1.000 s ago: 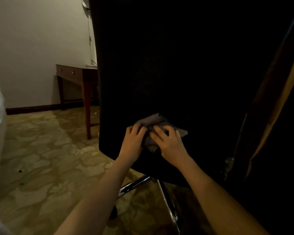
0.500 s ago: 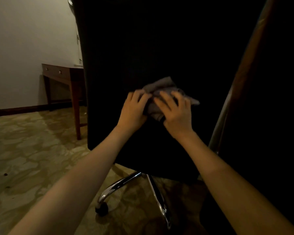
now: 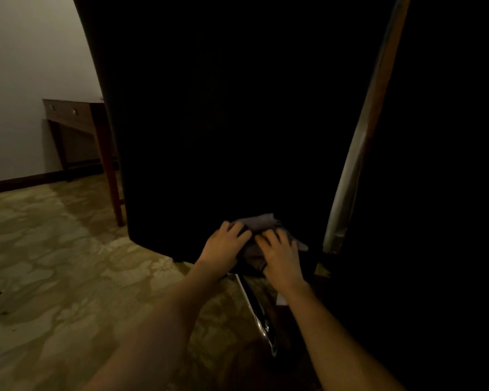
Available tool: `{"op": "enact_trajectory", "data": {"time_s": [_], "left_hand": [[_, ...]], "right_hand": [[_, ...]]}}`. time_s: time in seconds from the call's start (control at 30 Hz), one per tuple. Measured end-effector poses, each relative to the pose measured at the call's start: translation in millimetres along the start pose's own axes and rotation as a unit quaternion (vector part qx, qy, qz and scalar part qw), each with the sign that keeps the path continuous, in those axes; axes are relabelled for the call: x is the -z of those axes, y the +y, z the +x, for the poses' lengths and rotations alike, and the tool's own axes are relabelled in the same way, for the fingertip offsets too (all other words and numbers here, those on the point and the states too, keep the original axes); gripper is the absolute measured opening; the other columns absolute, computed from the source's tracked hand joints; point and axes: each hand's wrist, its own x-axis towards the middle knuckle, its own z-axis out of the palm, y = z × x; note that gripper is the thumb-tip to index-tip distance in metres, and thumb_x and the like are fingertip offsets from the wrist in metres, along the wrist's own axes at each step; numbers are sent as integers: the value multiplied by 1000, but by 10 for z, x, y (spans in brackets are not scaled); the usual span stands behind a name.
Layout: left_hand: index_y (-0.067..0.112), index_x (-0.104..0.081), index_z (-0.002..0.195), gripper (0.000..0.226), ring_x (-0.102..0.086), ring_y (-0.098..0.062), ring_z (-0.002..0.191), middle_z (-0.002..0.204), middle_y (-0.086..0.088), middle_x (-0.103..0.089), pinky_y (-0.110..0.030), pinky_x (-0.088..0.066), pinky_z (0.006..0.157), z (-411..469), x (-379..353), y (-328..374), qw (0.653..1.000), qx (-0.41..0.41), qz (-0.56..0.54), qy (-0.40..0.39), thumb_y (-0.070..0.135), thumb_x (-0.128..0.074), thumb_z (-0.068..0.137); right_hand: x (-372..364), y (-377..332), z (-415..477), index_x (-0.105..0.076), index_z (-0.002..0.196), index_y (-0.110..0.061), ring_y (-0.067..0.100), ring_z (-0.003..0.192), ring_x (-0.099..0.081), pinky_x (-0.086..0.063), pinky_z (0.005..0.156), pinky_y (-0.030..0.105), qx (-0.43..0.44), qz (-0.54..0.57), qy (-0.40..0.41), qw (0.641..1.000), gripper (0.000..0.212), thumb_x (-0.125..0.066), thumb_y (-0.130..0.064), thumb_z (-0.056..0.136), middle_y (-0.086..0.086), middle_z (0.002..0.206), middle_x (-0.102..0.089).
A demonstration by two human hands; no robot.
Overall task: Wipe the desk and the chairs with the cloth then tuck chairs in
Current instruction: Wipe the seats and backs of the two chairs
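Note:
A tall black office chair back (image 3: 223,122) fills the middle of the view, seen from behind. Low on it, near its bottom edge, a crumpled grey cloth (image 3: 261,222) lies against the fabric. My left hand (image 3: 223,245) presses on the cloth's left side with spread fingers. My right hand (image 3: 280,253) presses on its right side, fingers fairly straight. The chair's chrome base leg (image 3: 259,311) shows below my hands. A dark wooden desk (image 3: 76,114) with drawer knobs stands at the left behind the chair.
A pale strip, perhaps a metal or wooden edge (image 3: 362,142), runs up the right of the chair, with darkness beyond it. Patterned carpet (image 3: 54,263) covers the floor at left. A plain wall with a dark skirting board (image 3: 20,183) lies behind the desk.
Both hands slid the cloth down the chair back, from about mid-height half a second ago to near its bottom edge now.

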Motion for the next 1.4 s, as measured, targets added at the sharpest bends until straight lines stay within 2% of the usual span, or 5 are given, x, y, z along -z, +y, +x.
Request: {"op": "enact_trajectory", "data": {"time_s": [0.2, 0.5, 0.87, 1.07, 1.4], "left_hand": [[14, -66, 103, 51, -64, -31, 89, 102, -10, -63, -35, -55, 64, 67, 229, -1, 1000, 13, -14, -23, 16, -84, 55], [8, -62, 104, 38, -46, -28, 90, 100, -14, -62, -37, -53, 65, 1068, 1317, -106, 982, -60, -43, 172, 16, -50, 68], [23, -70, 98, 58, -64, -21, 91, 102, 0, -66, -27, -53, 75, 844, 838, 369, 984, -138, 110, -12, 21, -89, 43], [17, -28, 144, 51, -27, -27, 133, 147, -6, -26, -35, -26, 109, 546, 507, 390, 974, -112, 128, -149, 10, -43, 96], [17, -60, 114, 27, -54, -22, 106, 115, -5, -58, -32, -43, 90, 195, 554, 208, 963, -30, 1, -268, 27, -52, 90]], "right_hand": [[144, 17, 108, -70, 97, -22, 24, 97, -53, -55, 70, 40, -19, 21, 63, 998, 62, -90, -18, 38, 1, 95, -67], [835, 186, 971, -62, 106, -19, 29, 112, -45, -46, 85, 47, -191, 54, 333, 922, 26, -56, -15, 81, 9, 112, -64], [247, 40, 258, -55, 117, -13, 33, 112, -36, -54, 72, 52, -361, 137, 120, 914, 54, -78, -7, 68, 17, 122, -57], [154, 29, -93, -53, 125, -16, 37, 115, -46, -54, 75, 47, -316, 103, -52, 942, 65, -80, -8, 66, 12, 129, -51], [446, -156, -85, -51, 129, -23, 28, 116, -49, -45, 88, 32, -262, 207, -269, 903, 40, -54, -17, 90, 4, 132, -48]]}}
